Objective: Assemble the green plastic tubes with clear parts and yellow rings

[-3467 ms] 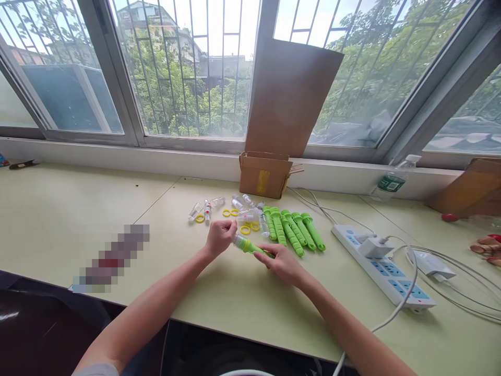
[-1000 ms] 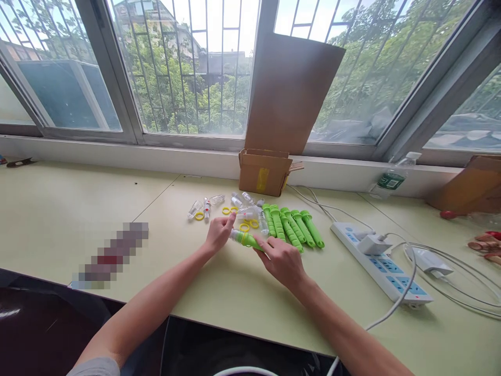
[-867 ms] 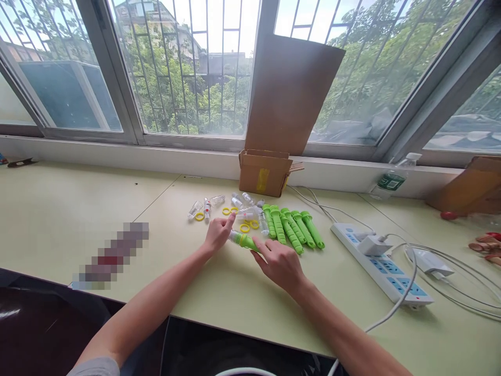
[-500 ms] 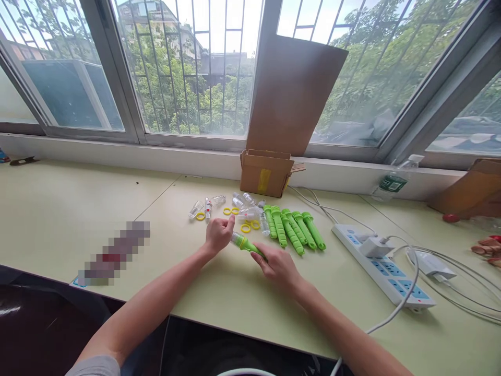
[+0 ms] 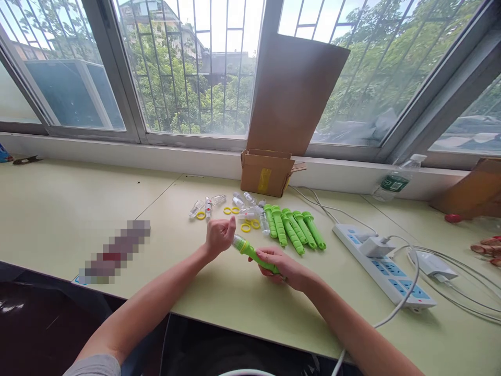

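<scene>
My right hand (image 5: 284, 267) is closed around a green ribbed handle (image 5: 256, 255) that has a yellow ring and a clear tip at its upper left end. My left hand (image 5: 219, 236) is curled at that clear tip (image 5: 237, 241), thumb and fingers pinched against it. Just beyond the hands lie several more green handles (image 5: 293, 228) in a row, loose yellow rings (image 5: 246, 227) and small clear vials (image 5: 207, 206) on the pale green table (image 5: 78, 209).
A small open cardboard box (image 5: 266, 172) stands by the window sill. A white power strip (image 5: 385, 266) with chargers and cables lies at the right. A plastic bottle (image 5: 395, 180) lies at the sill. Another person's fingers (image 5: 487, 245) show at the far right edge.
My right hand has shifted down the green handle and wrapped around it, lifting it off the table. My left hand stays pinched at its clear tip.
</scene>
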`<state>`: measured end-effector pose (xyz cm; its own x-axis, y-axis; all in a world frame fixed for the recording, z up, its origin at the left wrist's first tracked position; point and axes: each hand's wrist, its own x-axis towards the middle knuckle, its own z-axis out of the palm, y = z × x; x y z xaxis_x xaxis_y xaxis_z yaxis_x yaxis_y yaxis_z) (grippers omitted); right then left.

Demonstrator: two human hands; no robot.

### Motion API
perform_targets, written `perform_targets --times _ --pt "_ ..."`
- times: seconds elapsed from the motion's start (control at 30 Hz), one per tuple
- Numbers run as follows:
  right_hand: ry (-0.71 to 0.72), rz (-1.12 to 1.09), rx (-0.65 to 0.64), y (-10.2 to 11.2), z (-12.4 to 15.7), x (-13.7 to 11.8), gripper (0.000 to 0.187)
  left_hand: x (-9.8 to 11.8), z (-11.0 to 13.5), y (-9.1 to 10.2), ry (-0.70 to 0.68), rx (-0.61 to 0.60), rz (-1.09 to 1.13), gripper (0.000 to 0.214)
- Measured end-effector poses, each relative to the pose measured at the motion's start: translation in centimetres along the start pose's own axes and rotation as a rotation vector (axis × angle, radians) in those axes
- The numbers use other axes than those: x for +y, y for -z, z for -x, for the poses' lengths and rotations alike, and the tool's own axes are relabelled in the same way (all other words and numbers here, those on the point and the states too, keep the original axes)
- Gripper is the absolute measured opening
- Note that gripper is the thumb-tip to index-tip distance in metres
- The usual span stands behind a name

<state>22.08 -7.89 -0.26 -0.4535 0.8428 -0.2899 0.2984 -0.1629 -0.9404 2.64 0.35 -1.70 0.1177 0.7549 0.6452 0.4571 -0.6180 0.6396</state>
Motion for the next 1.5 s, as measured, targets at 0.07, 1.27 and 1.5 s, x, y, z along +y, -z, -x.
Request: perform_targets --times 0.07,1.27,1.5 --pt "0.069 0.134 0.068 -0.2 0.0 0.0 0.051 -0.1 -0.2 0.2 -0.026 -0.015 -0.011 0.057" --pt "0.159 0.307 0.127 0.7 -0.3 1.2 0.049 -0.2 0.0 -0.5 -0.159 0.026 0.031 0.052" --pt "0.558 1.289 0.755 0.3 -1.4 2.8 0.04 -0.6 -0.5 -0.9 0.157 -0.04 0.14 0.051"
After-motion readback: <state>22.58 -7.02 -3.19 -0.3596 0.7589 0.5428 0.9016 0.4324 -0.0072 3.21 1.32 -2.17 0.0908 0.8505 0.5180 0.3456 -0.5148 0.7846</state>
